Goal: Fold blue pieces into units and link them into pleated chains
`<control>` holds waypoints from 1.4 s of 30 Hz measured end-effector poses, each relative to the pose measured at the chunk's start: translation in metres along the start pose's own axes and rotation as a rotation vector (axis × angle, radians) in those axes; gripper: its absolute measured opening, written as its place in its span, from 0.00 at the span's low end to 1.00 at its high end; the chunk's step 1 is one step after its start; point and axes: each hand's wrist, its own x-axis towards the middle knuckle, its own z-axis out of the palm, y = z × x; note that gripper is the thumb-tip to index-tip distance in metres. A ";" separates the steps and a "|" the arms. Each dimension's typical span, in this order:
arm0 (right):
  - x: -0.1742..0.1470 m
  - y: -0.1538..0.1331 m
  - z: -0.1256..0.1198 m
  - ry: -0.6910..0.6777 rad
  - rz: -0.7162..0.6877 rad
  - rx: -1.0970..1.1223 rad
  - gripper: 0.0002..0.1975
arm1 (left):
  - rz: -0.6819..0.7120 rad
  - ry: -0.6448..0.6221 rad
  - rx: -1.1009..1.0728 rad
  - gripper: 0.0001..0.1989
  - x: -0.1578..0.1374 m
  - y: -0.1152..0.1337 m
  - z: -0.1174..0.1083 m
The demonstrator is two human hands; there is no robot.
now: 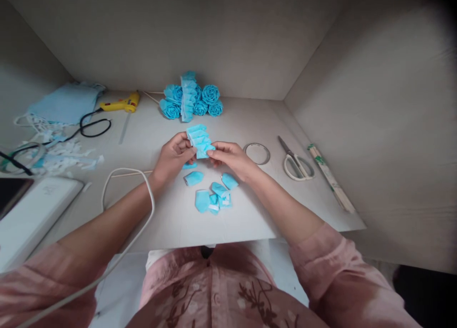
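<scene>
A strip of overlapping blue petals (pixel 200 138), folded like pleats, is held up between my two hands over the table. My left hand (pixel 175 152) pinches its left side, thumb in front. My right hand (pixel 228 155) grips the lower right corner between thumb and fingers. Below them several loose blue petals (pixel 203 201) lie on the table, some overlapping in a small pile. Farther back rest several blue rolled flowers (pixel 210 94) on thin sticks, with a longer pleated blue strip (pixel 188 97) lying across them.
At the left are a yellow glue gun (pixel 123 103), stacked blue face masks (pixel 66 102), white scraps (pixel 71 152) and a white box-like object (pixel 39 218). A white cable (pixel 153 199) loops over my left forearm. Rightward lie a tape ring (pixel 257 153), scissors (pixel 297 164) and a packet of sticks (pixel 330 178).
</scene>
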 end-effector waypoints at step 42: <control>0.008 0.011 0.000 0.028 -0.124 0.081 0.27 | -0.016 -0.035 0.034 0.24 0.000 -0.001 0.001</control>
